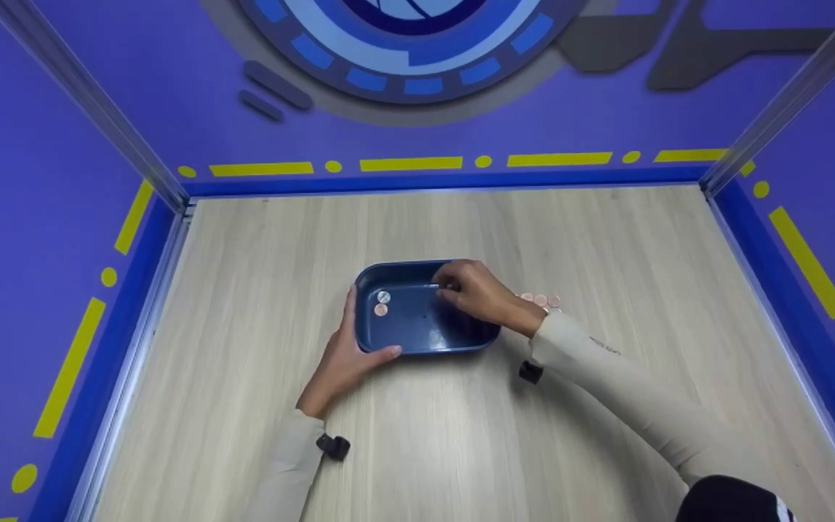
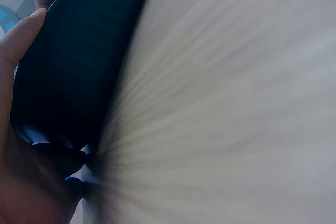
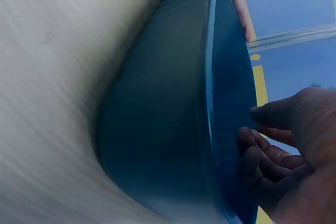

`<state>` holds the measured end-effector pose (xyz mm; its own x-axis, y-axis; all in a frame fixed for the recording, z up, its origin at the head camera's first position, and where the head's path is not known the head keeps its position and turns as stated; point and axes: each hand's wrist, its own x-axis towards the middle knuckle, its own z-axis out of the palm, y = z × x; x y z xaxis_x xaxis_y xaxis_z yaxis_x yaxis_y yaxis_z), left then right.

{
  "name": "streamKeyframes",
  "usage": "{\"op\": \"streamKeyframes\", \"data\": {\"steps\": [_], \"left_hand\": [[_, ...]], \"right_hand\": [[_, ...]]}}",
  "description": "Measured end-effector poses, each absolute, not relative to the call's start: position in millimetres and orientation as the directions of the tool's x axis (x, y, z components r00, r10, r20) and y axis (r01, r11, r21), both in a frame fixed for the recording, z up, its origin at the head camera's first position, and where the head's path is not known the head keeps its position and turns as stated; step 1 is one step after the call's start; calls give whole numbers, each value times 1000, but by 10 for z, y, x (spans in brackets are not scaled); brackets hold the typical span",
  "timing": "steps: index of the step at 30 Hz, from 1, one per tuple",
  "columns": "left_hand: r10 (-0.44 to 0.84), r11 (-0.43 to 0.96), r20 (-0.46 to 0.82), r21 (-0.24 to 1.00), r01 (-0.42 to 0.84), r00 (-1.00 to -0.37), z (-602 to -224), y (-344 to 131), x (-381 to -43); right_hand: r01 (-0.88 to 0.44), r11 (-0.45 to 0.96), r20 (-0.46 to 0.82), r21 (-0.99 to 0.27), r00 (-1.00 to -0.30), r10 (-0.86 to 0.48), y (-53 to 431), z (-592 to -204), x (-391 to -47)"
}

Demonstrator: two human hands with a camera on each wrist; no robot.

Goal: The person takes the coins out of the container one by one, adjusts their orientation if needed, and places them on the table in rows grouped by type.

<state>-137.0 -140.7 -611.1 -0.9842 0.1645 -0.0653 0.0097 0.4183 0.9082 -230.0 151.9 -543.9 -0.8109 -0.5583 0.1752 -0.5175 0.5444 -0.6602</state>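
Note:
A dark blue rectangular tray with raised walls stands on the table. My left hand grips its left end, thumb over the near rim and fingers along the outer side. Inside, toward the left, lie a silver coin and a copper coin. My right hand reaches over the right end, with bent fingers above the tray's inside. In the right wrist view its thumb stands out and other fingers are curled; no coin shows, but the space between the fingers is partly hidden.
Several copper-coloured coins lie on the wooden table right of the tray, partly behind my right wrist. Purple-blue panels with yellow marks enclose the table at the back and both sides.

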Motion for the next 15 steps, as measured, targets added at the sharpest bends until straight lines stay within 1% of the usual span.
{"op": "streamKeyframes", "data": {"steps": [6, 12, 15], "left_hand": [[160, 415, -58, 910, 14, -985, -6109, -1402, -1367], [163, 420, -54, 907, 20, -985, -6107, -1402, -1371], [162, 419, -55, 908, 19, -985, -6106, -1402, -1367]], "right_hand": [[-558, 530, 159, -638, -769, -619, 1434, -5469, -2388], [-589, 486, 161, -646, -727, -667, 1393, -5566, -2471], [-582, 483, 126, -654, -714, -689, 1345, -5567, -2499]]}}
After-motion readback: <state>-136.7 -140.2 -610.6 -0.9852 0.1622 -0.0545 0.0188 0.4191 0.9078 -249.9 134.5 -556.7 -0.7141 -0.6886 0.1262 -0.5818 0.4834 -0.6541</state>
